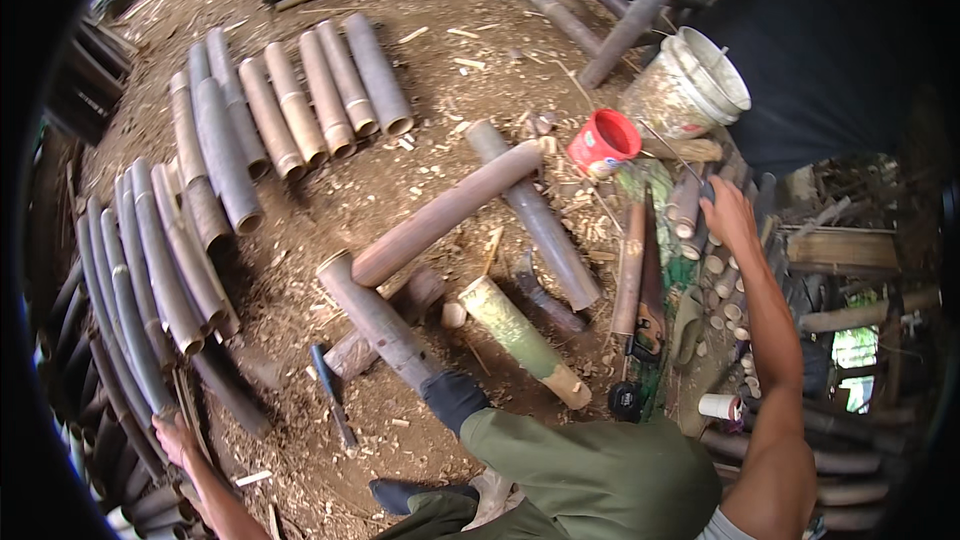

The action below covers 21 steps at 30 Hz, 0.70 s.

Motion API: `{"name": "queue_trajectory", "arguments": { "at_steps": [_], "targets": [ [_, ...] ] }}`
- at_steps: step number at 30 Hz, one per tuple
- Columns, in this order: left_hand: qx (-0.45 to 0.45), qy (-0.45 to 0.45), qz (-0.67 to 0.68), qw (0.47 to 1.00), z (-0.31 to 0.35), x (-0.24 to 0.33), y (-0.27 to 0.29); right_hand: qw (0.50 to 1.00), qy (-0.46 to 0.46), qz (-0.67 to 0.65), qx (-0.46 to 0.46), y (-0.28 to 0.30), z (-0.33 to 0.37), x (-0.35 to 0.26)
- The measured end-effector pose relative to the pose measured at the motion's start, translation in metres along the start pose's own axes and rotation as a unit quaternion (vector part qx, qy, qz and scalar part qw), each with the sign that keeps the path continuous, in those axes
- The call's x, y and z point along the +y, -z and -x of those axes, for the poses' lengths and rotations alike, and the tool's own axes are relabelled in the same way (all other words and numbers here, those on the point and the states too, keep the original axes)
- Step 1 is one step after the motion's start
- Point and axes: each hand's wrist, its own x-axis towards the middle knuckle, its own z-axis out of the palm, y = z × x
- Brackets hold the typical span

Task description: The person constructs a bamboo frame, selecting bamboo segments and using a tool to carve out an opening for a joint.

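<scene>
My right hand [730, 215] is closed round the dark handle of a thin, rod-like tool [668, 148], which points toward a white bucket. At the far left, my left hand [178, 442] rests by the lower ends of several long bamboo poles [130, 290]; its fingers are apart and seem to touch one pole end. Between my hands, a thick bamboo piece [450, 210] lies across a dark bamboo piece [540, 225] and meets another bamboo piece [380, 325]. My dark-covered foot [455, 400] presses on the near end of that last one.
A red tub [604, 143] stands beside the dirty white bucket [685, 85]. Near my knee lie a handsaw [650, 325], a tape measure [626, 400] and a white cup [720, 407]. A hammer [332, 395] lies left of my foot. Cut bamboo lengths [320, 95] line the chip-strewn ground.
</scene>
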Motion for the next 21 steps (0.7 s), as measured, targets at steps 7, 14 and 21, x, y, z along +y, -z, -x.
{"name": "queue_trajectory", "arguments": {
  "at_steps": [7, 14, 21],
  "targets": [
    [0.094, -0.165, 0.066, 0.980, 0.022, 0.057, -0.004, 0.978, 0.039, 0.178, -0.097, -0.082, -0.105, -0.009],
    [-0.297, -0.322, 0.295, 0.849, 0.223, 0.191, 0.085, 0.990, -0.088, 0.101, -0.031, -0.112, -0.076, -0.038],
    [-0.650, -0.304, 0.466, 0.518, 0.424, 0.319, 0.172, 0.859, 0.016, -0.507, -0.064, -0.057, 0.123, -0.147]
  ]
}}
